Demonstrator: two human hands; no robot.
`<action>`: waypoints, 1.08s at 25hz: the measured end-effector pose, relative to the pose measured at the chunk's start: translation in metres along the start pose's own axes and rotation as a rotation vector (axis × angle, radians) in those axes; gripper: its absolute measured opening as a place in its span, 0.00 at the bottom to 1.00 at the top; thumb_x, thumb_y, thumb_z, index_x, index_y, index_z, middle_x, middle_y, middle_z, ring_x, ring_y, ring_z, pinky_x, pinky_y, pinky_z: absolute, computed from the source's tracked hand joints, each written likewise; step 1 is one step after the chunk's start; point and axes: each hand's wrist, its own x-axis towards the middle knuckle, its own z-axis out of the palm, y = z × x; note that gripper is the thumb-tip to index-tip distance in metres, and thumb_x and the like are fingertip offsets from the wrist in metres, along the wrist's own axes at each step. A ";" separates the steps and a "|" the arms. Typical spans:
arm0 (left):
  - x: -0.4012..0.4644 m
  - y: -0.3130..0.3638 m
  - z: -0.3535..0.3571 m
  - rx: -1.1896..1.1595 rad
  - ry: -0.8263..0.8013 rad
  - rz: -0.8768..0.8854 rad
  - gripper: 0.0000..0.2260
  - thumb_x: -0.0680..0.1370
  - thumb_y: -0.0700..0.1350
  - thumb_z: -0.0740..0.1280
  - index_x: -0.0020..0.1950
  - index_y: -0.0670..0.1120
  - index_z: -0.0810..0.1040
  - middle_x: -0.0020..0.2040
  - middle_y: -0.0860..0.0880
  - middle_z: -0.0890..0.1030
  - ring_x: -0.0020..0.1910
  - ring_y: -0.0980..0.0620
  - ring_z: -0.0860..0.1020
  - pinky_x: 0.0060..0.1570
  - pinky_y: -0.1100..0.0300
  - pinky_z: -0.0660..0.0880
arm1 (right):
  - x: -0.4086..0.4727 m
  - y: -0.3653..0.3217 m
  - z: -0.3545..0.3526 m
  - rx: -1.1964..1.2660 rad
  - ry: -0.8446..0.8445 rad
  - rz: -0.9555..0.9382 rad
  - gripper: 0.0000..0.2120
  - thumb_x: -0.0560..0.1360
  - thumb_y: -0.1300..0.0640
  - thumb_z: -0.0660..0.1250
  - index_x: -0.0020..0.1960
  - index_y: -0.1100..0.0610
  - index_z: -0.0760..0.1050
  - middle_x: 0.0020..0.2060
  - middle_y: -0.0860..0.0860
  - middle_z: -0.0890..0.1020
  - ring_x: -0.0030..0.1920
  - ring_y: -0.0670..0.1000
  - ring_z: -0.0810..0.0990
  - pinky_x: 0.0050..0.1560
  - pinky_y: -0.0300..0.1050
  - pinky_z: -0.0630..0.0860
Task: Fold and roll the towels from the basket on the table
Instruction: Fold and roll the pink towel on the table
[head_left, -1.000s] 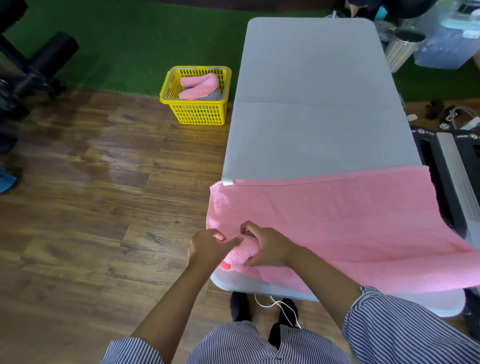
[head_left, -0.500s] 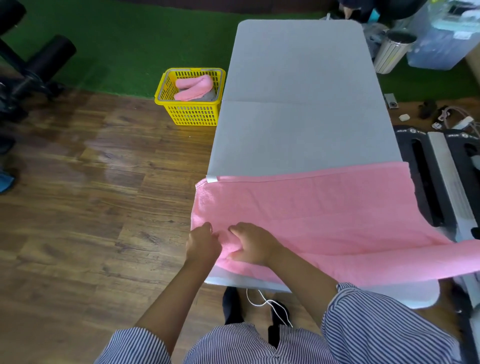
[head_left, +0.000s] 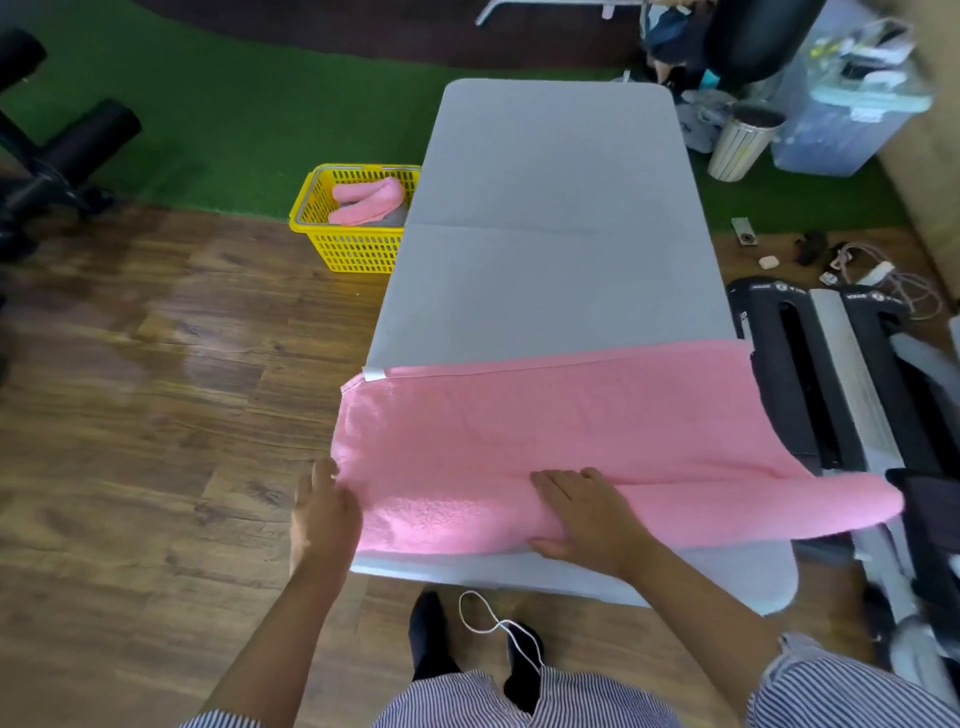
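Note:
A large pink towel (head_left: 545, 415) lies across the near end of the grey table (head_left: 550, 218), its near edge turned over into a thick roll that overhangs the table on the right. My right hand (head_left: 587, 514) lies flat on top of that roll with the fingers straight. My left hand (head_left: 324, 512) is at the towel's left end, fingers extended and touching the edge beside the table. A yellow basket (head_left: 358, 249) stands on the floor left of the table and holds a rolled pink towel (head_left: 366, 200).
Black exercise equipment (head_left: 810, 384) stands close to the table's right side, with cables and small items on the floor behind it. A bin (head_left: 743, 140) and a plastic box (head_left: 841, 114) stand at the far right. A white cord (head_left: 493, 623) dangles near my feet.
Both hands were bunched together pinching the towel's left corner. Now they have spread apart: the right hand has moved right onto the roll and flattened, the left has opened at the left edge.

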 end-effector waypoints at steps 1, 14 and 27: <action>-0.004 -0.003 0.003 -0.007 0.031 0.096 0.07 0.78 0.33 0.59 0.54 0.37 0.73 0.48 0.40 0.73 0.32 0.52 0.67 0.29 0.60 0.64 | -0.020 0.016 -0.003 0.018 0.023 -0.001 0.34 0.67 0.35 0.61 0.63 0.58 0.70 0.56 0.52 0.79 0.54 0.51 0.77 0.56 0.48 0.72; 0.020 -0.070 0.003 0.266 -0.230 0.299 0.28 0.59 0.33 0.75 0.59 0.39 0.78 0.53 0.38 0.79 0.42 0.33 0.80 0.42 0.42 0.77 | -0.151 0.145 -0.033 0.112 -0.007 0.658 0.27 0.59 0.67 0.75 0.58 0.63 0.76 0.49 0.60 0.80 0.50 0.65 0.78 0.58 0.61 0.71; 0.024 -0.060 -0.006 0.547 -0.350 0.355 0.32 0.58 0.45 0.76 0.61 0.46 0.72 0.55 0.45 0.74 0.48 0.36 0.75 0.41 0.34 0.75 | -0.125 0.139 -0.030 0.088 0.113 0.623 0.20 0.69 0.69 0.66 0.60 0.59 0.75 0.56 0.56 0.77 0.59 0.59 0.75 0.67 0.65 0.62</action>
